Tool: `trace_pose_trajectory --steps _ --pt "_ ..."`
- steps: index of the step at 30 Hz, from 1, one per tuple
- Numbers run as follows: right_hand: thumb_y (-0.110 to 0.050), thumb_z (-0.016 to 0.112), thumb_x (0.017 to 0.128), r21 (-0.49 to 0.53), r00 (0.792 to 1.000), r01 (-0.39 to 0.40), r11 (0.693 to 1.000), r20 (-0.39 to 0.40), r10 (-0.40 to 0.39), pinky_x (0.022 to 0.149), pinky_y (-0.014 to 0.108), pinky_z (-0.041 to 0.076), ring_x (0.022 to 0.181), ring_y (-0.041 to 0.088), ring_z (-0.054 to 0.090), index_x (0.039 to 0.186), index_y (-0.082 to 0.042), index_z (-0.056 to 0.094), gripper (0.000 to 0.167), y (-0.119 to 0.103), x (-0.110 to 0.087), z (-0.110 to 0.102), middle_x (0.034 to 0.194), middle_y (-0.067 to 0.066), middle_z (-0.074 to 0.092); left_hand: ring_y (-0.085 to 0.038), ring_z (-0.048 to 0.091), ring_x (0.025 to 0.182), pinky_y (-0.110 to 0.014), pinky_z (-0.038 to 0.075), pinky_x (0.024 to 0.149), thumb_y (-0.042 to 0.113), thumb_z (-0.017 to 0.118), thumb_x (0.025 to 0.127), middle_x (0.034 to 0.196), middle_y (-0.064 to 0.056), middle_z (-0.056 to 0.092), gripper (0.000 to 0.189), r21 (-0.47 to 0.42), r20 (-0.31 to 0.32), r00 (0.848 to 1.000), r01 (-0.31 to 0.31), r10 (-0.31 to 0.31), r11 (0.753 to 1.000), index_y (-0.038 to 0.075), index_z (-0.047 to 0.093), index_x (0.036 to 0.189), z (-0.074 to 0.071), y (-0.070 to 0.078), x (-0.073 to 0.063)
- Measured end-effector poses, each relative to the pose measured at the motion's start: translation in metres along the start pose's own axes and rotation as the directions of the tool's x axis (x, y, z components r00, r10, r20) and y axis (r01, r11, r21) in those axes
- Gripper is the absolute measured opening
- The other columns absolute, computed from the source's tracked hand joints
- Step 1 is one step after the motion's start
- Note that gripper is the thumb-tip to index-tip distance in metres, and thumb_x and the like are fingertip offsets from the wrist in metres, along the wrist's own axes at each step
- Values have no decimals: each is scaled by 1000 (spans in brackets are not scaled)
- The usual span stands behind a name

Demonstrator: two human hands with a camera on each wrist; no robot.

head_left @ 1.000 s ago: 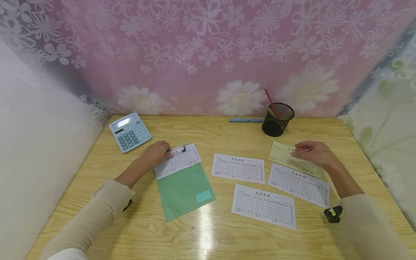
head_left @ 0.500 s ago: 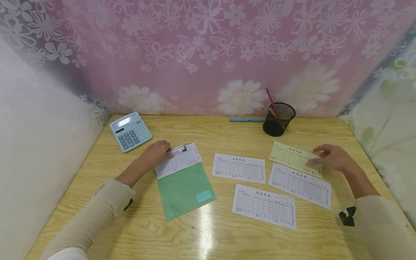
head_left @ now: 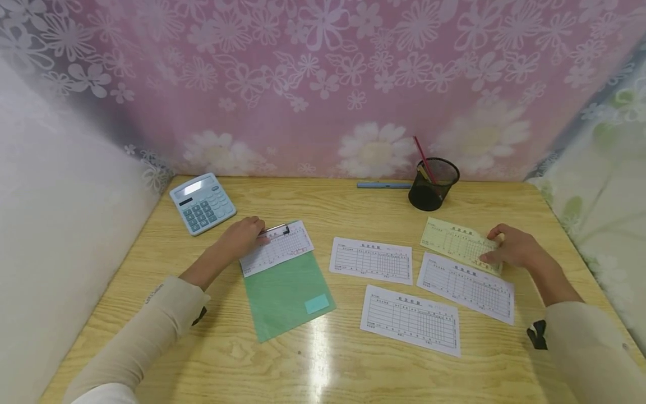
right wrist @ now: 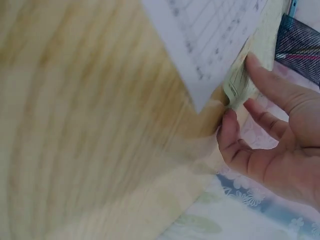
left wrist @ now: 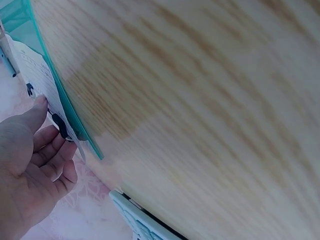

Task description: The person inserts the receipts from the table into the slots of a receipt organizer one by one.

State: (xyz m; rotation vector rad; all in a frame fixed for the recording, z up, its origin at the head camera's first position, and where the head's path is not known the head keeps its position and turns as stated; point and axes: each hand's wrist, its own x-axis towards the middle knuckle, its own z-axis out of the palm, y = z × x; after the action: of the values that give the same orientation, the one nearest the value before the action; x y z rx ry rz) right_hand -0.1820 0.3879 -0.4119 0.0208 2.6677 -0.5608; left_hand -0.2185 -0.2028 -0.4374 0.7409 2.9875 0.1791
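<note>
My left hand (head_left: 238, 240) pinches the top left of a green clip folder (head_left: 285, 300), by its metal clip (head_left: 275, 228). A white receipt slip (head_left: 280, 249) lies under the clip. In the left wrist view the thumb (left wrist: 37, 112) is over the clip and the other fingers curl at the folder's edge. My right hand (head_left: 517, 247) pinches the right end of a yellow receipt slip (head_left: 451, 238), thumb on top and fingertips at its edge. That edge curls up between them in the right wrist view. A white slip (head_left: 464, 289) lies just below the yellow one.
Two more white receipt slips, one upper (head_left: 370, 261) and one lower (head_left: 411, 320), lie mid-table. A blue calculator (head_left: 203, 205) sits back left. At the back, a blue pen (head_left: 383, 185) lies beside a black mesh pen cup (head_left: 429, 191). Walls enclose the table's back and sides.
My right hand has slid right across the yellow slip to its right end and now pinches it there; that end has bent up slightly. The left hand stays on the clip folder.
</note>
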Motion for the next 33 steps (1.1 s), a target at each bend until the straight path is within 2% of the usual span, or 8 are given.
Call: trace_pose_trajectory --steps 3,7,16,22,25,28,31,33 --pt "-37 76 78 -24 1000 -8 1000 -13 8 67 43 44 86 39 51 118 6 42 68 -5 -1 -2 115 37 48 -20 54 78 -37 45 70 31 63 91 87 -6 59 24 0 3 1000 5 -5 1000 7 61 91 -1 1 0" --pt "-37 75 78 -22 1000 -22 1000 -8 22 69 46 44 89 42 51 121 8 40 72 -6 -3 -2 118 39 45 -20 55 79 -37 46 70 31 64 90 88 -6 60 24 -3 6 1000 9 -9 1000 7 61 91 0 2 -1" --pt "-42 73 79 0 1000 -29 1000 -2 29 68 41 45 91 43 51 120 10 37 75 4 -2 1 118 40 44 -19 54 79 -36 46 70 31 63 90 87 -5 59 24 -3 19 1000 21 -20 1000 8 60 91 0 3 0" --pt "-42 77 75 9 997 -55 998 -47 55 68 47 44 91 46 49 126 11 29 88 4 -1 0 117 42 43 -19 54 78 -36 46 70 31 63 91 88 -6 59 24 -3 18 1000 23 -23 1000 7 61 92 1 3 0" --pt "-41 77 75 34 995 -76 997 -60 78 75 55 44 100 55 44 136 13 19 100 6 1 1 122 45 37 -19 53 77 -36 46 69 31 63 91 87 -6 59 23 -10 18 1000 24 -24 1000 8 60 91 1 3 -1" --pt "-40 77 74 95 989 -119 988 -73 126 85 64 39 112 63 32 142 15 7 112 9 1 2 130 48 26 -18 53 76 -35 45 68 30 63 91 86 -5 59 23 -9 18 1000 18 -18 1000 8 60 91 1 2 0" --pt "-36 77 75 187 980 -163 969 -87 181 92 65 36 117 63 28 141 20 4 113 14 1 4 134 48 20 -19 54 77 -35 46 69 31 62 91 87 -6 59 23 -1 17 1000 15 -15 1000 7 61 92 1 3 0" --pt "-38 76 76 219 976 -183 958 -75 203 92 64 38 116 61 32 139 23 5 113 15 -1 3 134 49 20 -19 55 78 -36 46 70 31 63 91 88 -6 59 24 4 16 1000 14 -14 1000 7 61 93 1 3 0"
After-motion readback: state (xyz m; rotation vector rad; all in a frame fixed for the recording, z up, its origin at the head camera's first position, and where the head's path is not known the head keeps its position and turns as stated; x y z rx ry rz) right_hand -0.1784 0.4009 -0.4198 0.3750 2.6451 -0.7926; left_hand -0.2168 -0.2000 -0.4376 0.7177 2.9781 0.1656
